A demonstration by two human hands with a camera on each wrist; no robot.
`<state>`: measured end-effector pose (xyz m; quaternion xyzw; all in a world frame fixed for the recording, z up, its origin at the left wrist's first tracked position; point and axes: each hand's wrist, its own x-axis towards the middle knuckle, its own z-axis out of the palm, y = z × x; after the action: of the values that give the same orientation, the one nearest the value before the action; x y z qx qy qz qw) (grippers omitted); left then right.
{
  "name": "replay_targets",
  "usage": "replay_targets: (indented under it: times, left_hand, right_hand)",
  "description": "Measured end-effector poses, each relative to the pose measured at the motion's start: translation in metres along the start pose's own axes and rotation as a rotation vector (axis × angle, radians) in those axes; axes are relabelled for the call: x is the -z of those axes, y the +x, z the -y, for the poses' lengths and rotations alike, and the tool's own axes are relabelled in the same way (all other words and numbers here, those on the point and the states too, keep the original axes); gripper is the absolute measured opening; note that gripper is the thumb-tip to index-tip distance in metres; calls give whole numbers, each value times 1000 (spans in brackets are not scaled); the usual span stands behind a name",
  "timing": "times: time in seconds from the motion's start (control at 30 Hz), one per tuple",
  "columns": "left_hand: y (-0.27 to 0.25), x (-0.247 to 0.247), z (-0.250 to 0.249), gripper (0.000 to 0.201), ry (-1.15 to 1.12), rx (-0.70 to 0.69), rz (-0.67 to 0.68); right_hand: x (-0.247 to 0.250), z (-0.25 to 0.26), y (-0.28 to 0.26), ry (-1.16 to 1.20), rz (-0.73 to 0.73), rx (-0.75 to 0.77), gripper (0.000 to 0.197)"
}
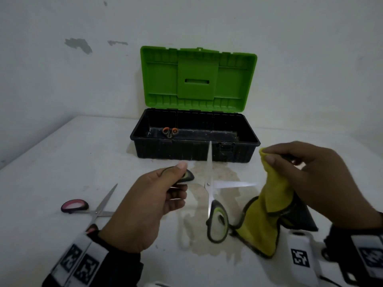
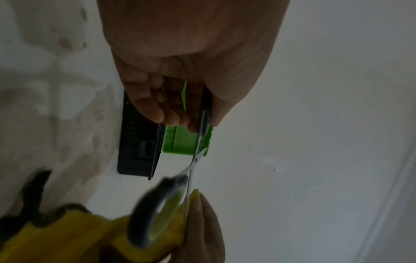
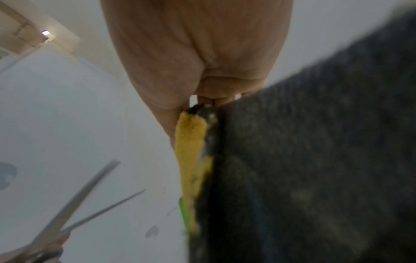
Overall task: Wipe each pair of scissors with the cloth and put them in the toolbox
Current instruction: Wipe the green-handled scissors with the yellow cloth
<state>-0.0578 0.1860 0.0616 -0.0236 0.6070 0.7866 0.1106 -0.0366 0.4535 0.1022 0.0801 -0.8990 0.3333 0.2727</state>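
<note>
My left hand [image 1: 165, 189] grips one handle of the green-and-black scissors [image 1: 209, 184] above the table, blades spread wide apart; the other handle loop [image 1: 217, 222] hangs low. My right hand [image 1: 300, 168] pinches the yellow cloth [image 1: 269, 206] with a dark grey back just right of the blades, apart from them. In the left wrist view my left hand [image 2: 193, 106] holds the scissors [image 2: 195, 160] near the cloth [image 2: 74, 236]. The right wrist view shows my right hand [image 3: 198, 99], the cloth [image 3: 191, 160] and blurred blades [image 3: 74, 204]. The black toolbox [image 1: 194, 150] stands open with orange-handled scissors [image 1: 170, 131] inside.
Pink-handled scissors [image 1: 91, 208] lie spread on the white table at the left, partly under my left wrist. The green lid [image 1: 198, 79] leans back against the wall. A damp stain [image 1: 207, 241] marks the table in front of the toolbox [image 2: 137, 142].
</note>
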Motion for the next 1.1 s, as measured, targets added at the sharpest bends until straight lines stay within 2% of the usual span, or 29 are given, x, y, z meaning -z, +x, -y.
replay_targets:
  times: [0.2,0.37,0.57,0.67,0.87,1.0,1.1]
  left_hand:
    - [-5,-20,7,35,-160,44,-33]
    - [-5,-27,9,43,-220,134,-99]
    - [-7,-35,12,43,-308,205,-64]
    - [-7,-40,10,38,-338,189,-105]
    - [-4,-44,10,33,-126,-116,-212]
    - [-2,-48,8,34,-26,-278,-199]
    - [2,-48,5,33,-49,-296,-163]
  right_hand:
    - [-20,24,10,107,247,254,15]
    - [-37,29,3,-45,332,506,15]
    - [-43,32,-6,-255,268,642,19]
    - [-47,34,-9,-332,240,694,18]
    - [-53,41,-14,-332,152,679,17]
    - [-58,32,-14,-214,67,528,21]
    - [-64,31,-11,-109,-6,389,22]
